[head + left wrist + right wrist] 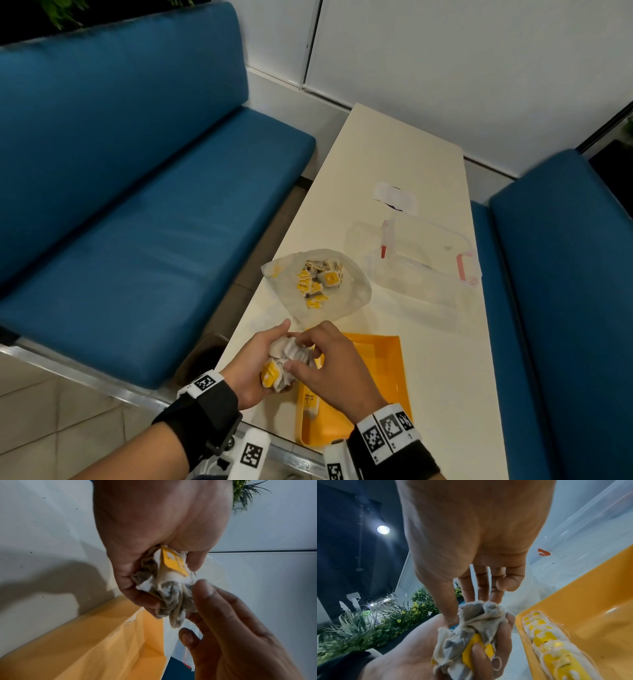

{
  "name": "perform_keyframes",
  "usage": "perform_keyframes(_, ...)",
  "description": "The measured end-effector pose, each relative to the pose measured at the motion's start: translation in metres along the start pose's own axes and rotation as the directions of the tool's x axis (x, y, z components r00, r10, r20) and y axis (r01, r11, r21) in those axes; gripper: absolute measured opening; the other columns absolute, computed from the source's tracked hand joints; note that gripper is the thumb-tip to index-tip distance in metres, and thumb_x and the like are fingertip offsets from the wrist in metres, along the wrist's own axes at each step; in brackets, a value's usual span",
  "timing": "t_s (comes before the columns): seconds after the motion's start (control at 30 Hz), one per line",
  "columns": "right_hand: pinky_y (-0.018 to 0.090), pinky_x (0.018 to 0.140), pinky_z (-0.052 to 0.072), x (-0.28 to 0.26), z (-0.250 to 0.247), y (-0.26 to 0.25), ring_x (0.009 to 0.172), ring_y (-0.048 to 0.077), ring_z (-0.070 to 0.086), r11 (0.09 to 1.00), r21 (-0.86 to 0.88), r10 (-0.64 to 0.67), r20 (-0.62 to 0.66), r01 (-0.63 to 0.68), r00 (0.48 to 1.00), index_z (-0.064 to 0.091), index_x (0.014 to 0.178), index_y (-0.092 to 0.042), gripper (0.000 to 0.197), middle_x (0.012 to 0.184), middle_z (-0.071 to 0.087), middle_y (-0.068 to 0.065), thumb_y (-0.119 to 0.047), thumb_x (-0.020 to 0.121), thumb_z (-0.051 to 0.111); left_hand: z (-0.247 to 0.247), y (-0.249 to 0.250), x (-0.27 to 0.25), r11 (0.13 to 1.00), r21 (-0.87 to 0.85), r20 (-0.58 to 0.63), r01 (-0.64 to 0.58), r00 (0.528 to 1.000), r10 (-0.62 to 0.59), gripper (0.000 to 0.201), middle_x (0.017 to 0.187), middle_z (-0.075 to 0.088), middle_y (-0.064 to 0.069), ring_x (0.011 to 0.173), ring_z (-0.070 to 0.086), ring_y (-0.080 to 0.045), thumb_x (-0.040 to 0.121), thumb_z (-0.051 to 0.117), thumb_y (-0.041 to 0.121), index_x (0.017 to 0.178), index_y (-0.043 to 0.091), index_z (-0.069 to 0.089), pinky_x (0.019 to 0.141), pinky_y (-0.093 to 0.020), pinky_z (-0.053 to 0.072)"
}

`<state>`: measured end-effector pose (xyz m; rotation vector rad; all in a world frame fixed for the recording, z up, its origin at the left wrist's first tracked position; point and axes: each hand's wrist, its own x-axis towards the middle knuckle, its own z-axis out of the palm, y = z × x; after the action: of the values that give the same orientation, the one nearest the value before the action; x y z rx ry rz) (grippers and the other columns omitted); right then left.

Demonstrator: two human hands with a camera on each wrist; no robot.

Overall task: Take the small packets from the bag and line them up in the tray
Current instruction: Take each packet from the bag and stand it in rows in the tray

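Note:
My left hand (274, 346) grips a crumpled bunch of small packets (291, 359), white sachets with yellow tags, just left of the orange tray (383, 377). My right hand (308, 353) reaches across; its fingertips sit on the top of the bunch (477, 622) and its thumb presses a yellow tag, pinching it. In the left wrist view the bunch (171, 591) sits in my left fingers with my right hand (197, 609) beside it. A row of packets (547, 642) lies along the tray's left wall (525, 649). The open bag (349, 291) holds several more packets (318, 281).
A clear lidded container (424, 260) with red clips stands on the cream table (394, 154) beyond the tray. A clear wrapper (394, 198) lies farther back. Blue benches (137, 205) flank the table. The table's left edge is close to my left hand.

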<state>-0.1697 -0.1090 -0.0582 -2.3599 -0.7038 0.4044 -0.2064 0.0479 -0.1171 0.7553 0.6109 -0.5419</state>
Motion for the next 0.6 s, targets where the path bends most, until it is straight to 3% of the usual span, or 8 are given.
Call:
perform_keyframes(0.1,0.017,0.079,0.048,0.005,0.002,-0.001,0.085,-0.003,0.05,0.999,-0.038,0.023,0.027,-0.022,0.999,0.062,0.115,-0.03,0.035,0.104,0.049,-0.015,-0.035,0.082,0.073,-0.002,0.002,0.001,1.0,-0.02,-0.004,0.0,1.0,0.0,0.048,0.1,0.073,-0.013,0.073,0.067,-0.022,0.1,0.047,0.056,0.094,0.018,0.075,0.067,-0.03,0.046)
perform_keyframes(0.2,0.005,0.075,0.04,0.006,0.0,-0.002,0.084,-0.008,0.048,1.0,-0.019,0.025,0.025,-0.024,0.999,0.062,0.117,-0.03,0.035,0.103,0.049,-0.015,-0.032,0.083,0.073,-0.006,0.005,0.001,0.999,-0.049,0.013,0.002,1.0,-0.001,0.057,0.108,0.073,-0.014,0.078,0.067,-0.023,0.1,0.041,0.061,0.103,0.017,0.078,0.068,-0.031,0.048)
perform_keyframes(0.27,0.004,0.077,0.04,0.006,-0.001,-0.002,0.09,-0.008,0.049,1.0,-0.002,0.015,0.011,-0.015,1.0,0.062,0.119,-0.034,0.038,0.106,0.048,-0.017,-0.037,0.083,0.073,-0.006,0.007,-0.001,0.997,-0.074,0.013,0.003,1.0,-0.002,0.063,0.111,0.073,-0.016,0.081,0.069,-0.025,0.099,0.038,0.064,0.107,0.016,0.078,0.068,-0.031,0.049)
perform_keyframes(0.37,0.009,0.086,0.043,0.005,-0.002,-0.005,0.104,-0.003,0.049,0.996,-0.035,-0.079,-0.01,0.078,0.997,0.061,0.122,-0.037,0.041,0.109,0.043,-0.018,-0.044,0.083,0.07,-0.006,0.011,-0.001,0.992,-0.126,-0.005,0.007,1.0,-0.008,0.066,0.111,0.072,-0.016,0.088,0.069,-0.028,0.097,0.039,0.067,0.106,0.014,0.078,0.074,-0.035,0.05)
perform_keyframes(0.47,0.021,0.089,0.045,0.005,0.002,-0.015,0.107,0.006,0.044,0.973,-0.147,-0.175,0.034,0.178,0.984,0.066,0.114,-0.032,0.037,0.107,0.043,-0.014,-0.05,0.082,0.063,-0.007,0.013,0.001,0.989,-0.147,-0.038,0.007,0.999,-0.013,0.067,0.115,0.072,-0.014,0.104,0.066,-0.031,0.097,0.041,0.066,0.116,0.013,0.077,0.09,-0.041,0.049)
perform_keyframes(0.53,0.024,0.088,0.044,0.006,0.009,-0.022,0.104,0.009,0.042,0.965,-0.221,-0.136,0.05,0.143,0.99,0.068,0.107,-0.029,0.039,0.104,0.042,-0.011,-0.056,0.08,0.061,-0.006,0.015,0.003,0.985,-0.173,-0.061,-0.019,0.998,0.008,0.067,0.122,0.069,-0.016,0.11,0.064,-0.034,0.098,0.043,0.063,0.126,0.01,0.071,0.098,-0.044,0.047)
perform_keyframes(0.6,0.025,0.089,0.044,0.01,0.015,-0.025,0.104,0.01,0.039,0.961,-0.262,-0.074,0.059,0.087,0.996,0.068,0.104,-0.03,0.037,0.103,0.038,-0.011,-0.056,0.079,0.062,-0.006,0.017,0.007,0.979,-0.202,-0.081,-0.042,0.996,0.026,0.067,0.125,0.069,-0.018,0.106,0.067,-0.034,0.099,0.044,0.061,0.129,0.007,0.069,0.095,-0.043,0.052)
